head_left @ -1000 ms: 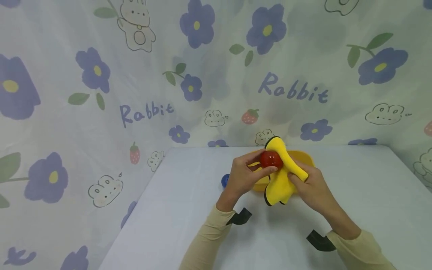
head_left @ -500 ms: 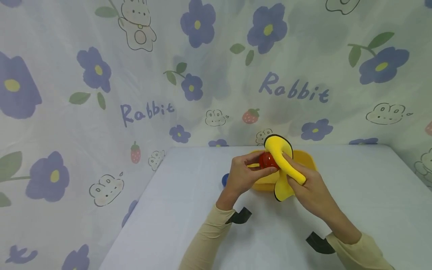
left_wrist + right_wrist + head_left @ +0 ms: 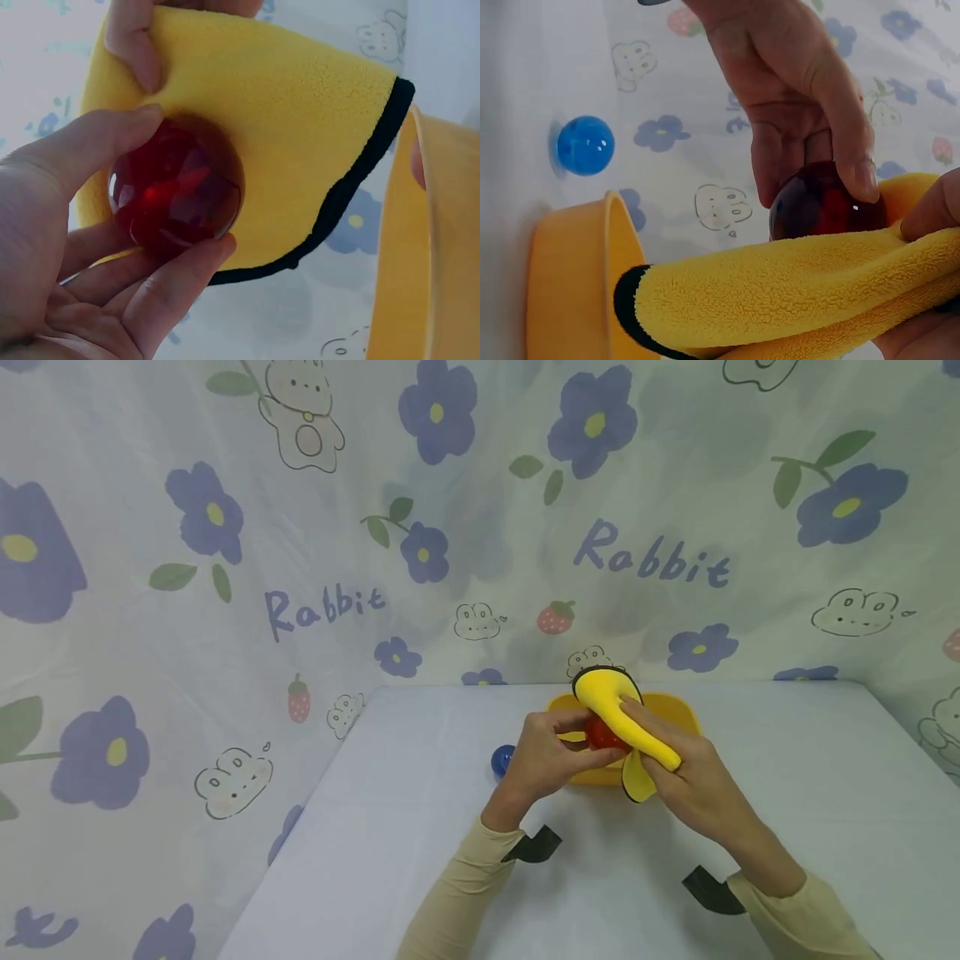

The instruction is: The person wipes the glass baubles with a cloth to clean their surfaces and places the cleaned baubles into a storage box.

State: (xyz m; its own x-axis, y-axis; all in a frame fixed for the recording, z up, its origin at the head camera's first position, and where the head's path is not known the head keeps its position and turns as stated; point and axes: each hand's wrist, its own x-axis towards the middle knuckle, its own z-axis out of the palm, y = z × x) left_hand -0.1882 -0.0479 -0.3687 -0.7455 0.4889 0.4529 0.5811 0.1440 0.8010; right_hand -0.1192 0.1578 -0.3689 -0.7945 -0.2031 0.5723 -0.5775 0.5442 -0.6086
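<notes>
bright, even light with only soft shadows under the glossy red translucent ball (image 3: 177,187), which shows small glare; near it the wrist views look slightly blurred.

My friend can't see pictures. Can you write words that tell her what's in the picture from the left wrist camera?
A left hand holds a shiny dark red ball between thumb and fingers, pressed against a fluffy yellow cloth with a black edge. A finger of the other hand pinches the cloth at the top, and the rim of a yellow bowl shows at the right.
</notes>
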